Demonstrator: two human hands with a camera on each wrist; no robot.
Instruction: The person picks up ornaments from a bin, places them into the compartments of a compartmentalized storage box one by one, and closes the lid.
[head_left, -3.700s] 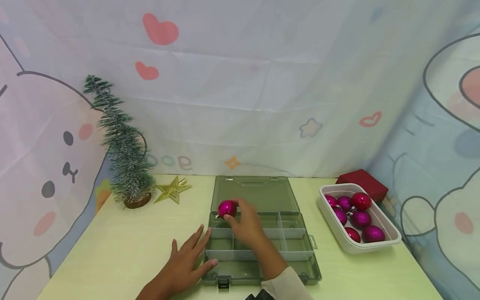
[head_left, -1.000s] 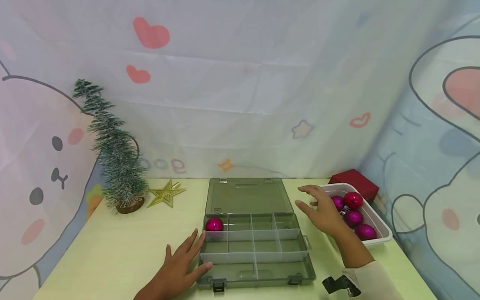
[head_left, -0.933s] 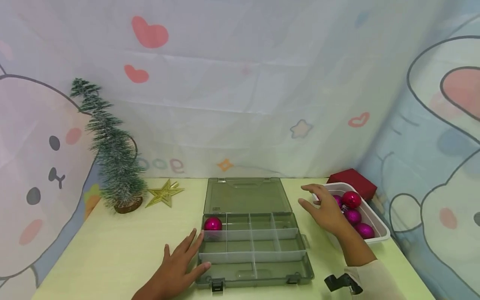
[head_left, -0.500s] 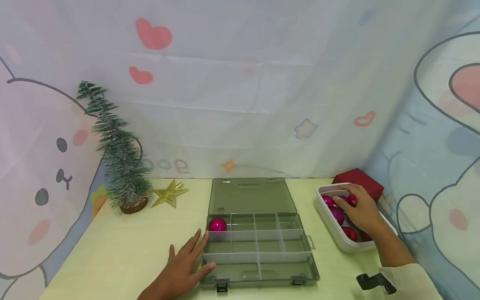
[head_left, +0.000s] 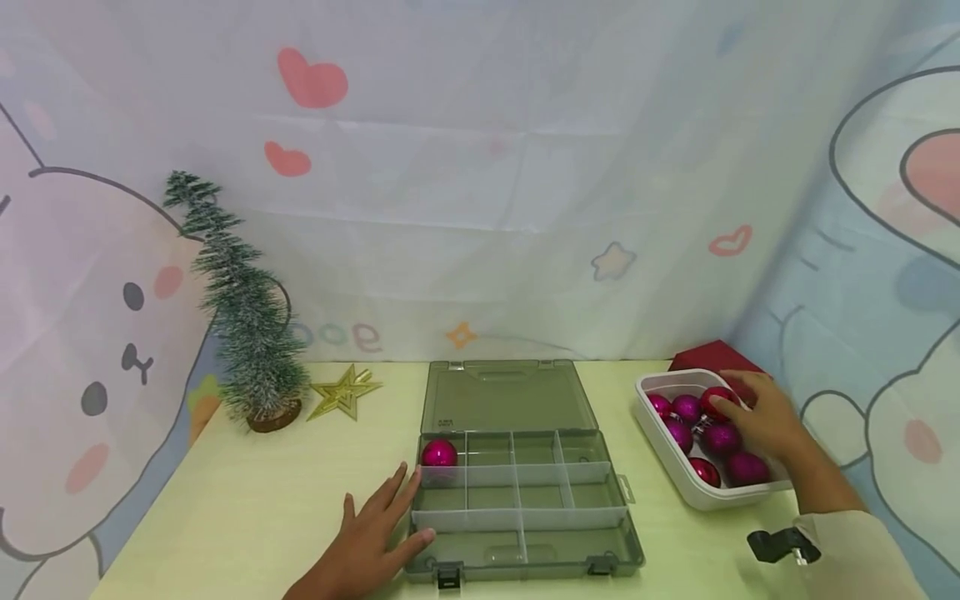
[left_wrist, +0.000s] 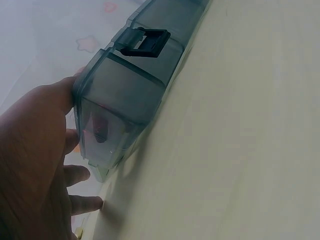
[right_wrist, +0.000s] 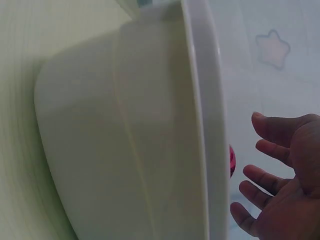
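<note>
A translucent green divided box [head_left: 540,567] lies with its lid [head_left: 510,396] folded back. One shiny pink bauble [head_left: 439,453] sits in its back left compartment. My left hand [head_left: 367,542] rests at the box's left side, fingers extended and thumb on the front left edge, as the left wrist view also shows. At the right, my right hand [head_left: 772,421] reaches over a white tub [head_left: 666,460] of red and purple baubles. Its thumb is at a red bauble [head_left: 714,400] near the far edge. In the right wrist view the fingers [right_wrist: 260,177] are spread, not closed around anything.
A small frosted Christmas tree [head_left: 258,350] stands at the back left, with a gold star [head_left: 347,392] beside it. Behind the tub is a dark red box [head_left: 697,356]. A printed cloth [head_left: 480,167] hangs along the table's back edge.
The pink bauble went from my right hand into the back left compartment. My right hand then moved right to the tub and over its far right side. The left hand stayed put.
</note>
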